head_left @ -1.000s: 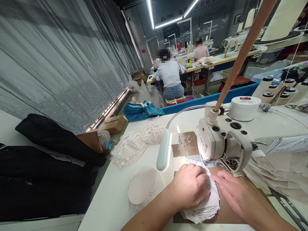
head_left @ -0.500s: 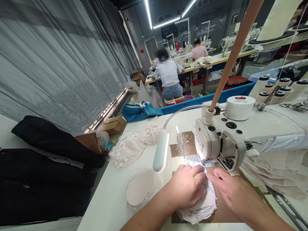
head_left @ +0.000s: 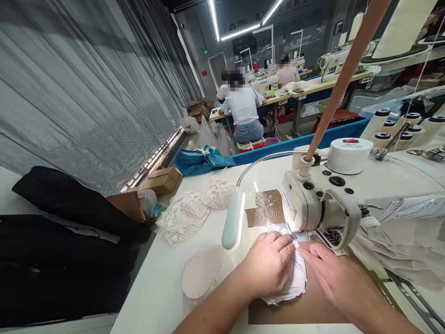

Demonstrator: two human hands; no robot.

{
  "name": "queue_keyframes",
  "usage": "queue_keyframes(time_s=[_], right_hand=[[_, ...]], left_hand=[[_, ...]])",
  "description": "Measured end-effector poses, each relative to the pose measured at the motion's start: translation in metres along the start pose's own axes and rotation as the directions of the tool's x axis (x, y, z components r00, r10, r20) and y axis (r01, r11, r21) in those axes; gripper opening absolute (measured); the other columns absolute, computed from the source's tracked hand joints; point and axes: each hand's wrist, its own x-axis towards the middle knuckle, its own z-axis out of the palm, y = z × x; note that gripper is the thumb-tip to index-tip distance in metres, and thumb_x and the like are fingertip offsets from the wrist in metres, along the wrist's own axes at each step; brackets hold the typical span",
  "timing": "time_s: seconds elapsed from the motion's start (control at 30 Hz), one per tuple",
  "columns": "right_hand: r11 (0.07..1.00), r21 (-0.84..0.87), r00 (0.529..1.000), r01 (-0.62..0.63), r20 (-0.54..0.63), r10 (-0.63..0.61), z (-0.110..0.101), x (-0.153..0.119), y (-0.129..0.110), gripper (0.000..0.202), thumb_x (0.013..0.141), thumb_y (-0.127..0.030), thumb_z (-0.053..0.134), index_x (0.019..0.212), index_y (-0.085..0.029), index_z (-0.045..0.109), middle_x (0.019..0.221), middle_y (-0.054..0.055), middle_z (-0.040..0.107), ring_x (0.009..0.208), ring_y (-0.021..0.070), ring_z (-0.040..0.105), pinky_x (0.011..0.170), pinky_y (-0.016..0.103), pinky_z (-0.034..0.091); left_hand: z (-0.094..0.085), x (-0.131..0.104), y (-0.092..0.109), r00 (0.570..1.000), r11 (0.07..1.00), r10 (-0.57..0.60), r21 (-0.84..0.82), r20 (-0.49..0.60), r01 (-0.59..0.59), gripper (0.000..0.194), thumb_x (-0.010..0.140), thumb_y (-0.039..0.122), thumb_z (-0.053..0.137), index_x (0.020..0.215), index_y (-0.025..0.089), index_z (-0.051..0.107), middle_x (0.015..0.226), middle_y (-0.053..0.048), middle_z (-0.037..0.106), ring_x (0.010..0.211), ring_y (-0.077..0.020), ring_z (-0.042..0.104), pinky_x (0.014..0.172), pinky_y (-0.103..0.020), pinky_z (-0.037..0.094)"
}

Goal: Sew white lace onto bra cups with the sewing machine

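Observation:
A white lace bra cup piece [head_left: 295, 281] lies under the needle area of a sewing machine [head_left: 301, 202], its scalloped lower edge toward me. My left hand [head_left: 269, 264] is closed over its left side, fingers together and fingertips close to the presser foot. The left palm hides much of the cloth. From the right, my right hand [head_left: 332, 266] has its fingers bent, with the fingertips pinching the cloth edge just in front of the foot. The needle itself is hidden. A brown plate [head_left: 313, 310] lies beneath the cloth and my right hand.
Finished-looking lace cups [head_left: 184, 217] and a plain beige cup [head_left: 202, 273] lie left on the white table [head_left: 149, 283]. A lamp [head_left: 232, 220] on a bent neck hangs near my left hand. Thread cones [head_left: 380, 139] stand right. Another person [head_left: 243, 109] sits at a far bench.
The lace piece has moved forward, away from me, under the machine head, so less of it shows near my side. My hands stay close to the foot.

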Motion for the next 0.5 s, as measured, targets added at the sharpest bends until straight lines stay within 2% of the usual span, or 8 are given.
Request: queue_keyframes(time_s=[0.13, 0.3, 0.5], right_hand=[[0.998, 0.049, 0.995, -0.036, 0.095, 0.031, 0.006, -0.008, 0.002, 0.044, 0.09, -0.009, 0.032, 0.12, -0.02, 0.063, 0.08, 0.005, 0.062, 0.055, 0.0138, 0.055, 0.051, 0.028, 0.037], [0.997, 0.063, 0.995, -0.046, 0.087, 0.04, 0.013, -0.013, 0.003, 0.046, 0.091, -0.008, 0.027, 0.118, -0.02, 0.063, 0.08, 0.006, 0.063, 0.056, 0.0146, 0.056, 0.052, 0.029, 0.037], [0.999, 0.044, 0.996, -0.012, 0.089, 0.008, 0.012, -0.011, 0.002, 0.047, 0.087, -0.007, 0.03, 0.117, -0.018, 0.064, 0.084, 0.007, 0.069, 0.056, 0.0152, 0.061, 0.05, 0.028, 0.042]], left_hand=[[0.002, -0.001, -0.003, 0.998, 0.997, 0.058, -0.049, 0.007, -0.057, 0.037, 0.083, 0.018, 0.052, 0.119, 0.012, 0.058, 0.126, -0.01, 0.06, 0.104, -0.0254, 0.056, 0.089, -0.038, 0.046], [-0.003, -0.001, -0.004, 0.995, 0.997, 0.073, -0.027, 0.068, -0.072, 0.034, 0.083, 0.015, 0.052, 0.116, 0.016, 0.058, 0.126, -0.007, 0.061, 0.099, -0.0222, 0.057, 0.082, -0.035, 0.045], [-0.003, -0.002, -0.001, 0.998, 0.999, 0.05, -0.008, 0.043, -0.049, 0.036, 0.092, 0.025, 0.046, 0.126, 0.014, 0.054, 0.131, -0.009, 0.059, 0.097, -0.0238, 0.058, 0.081, -0.037, 0.045]])
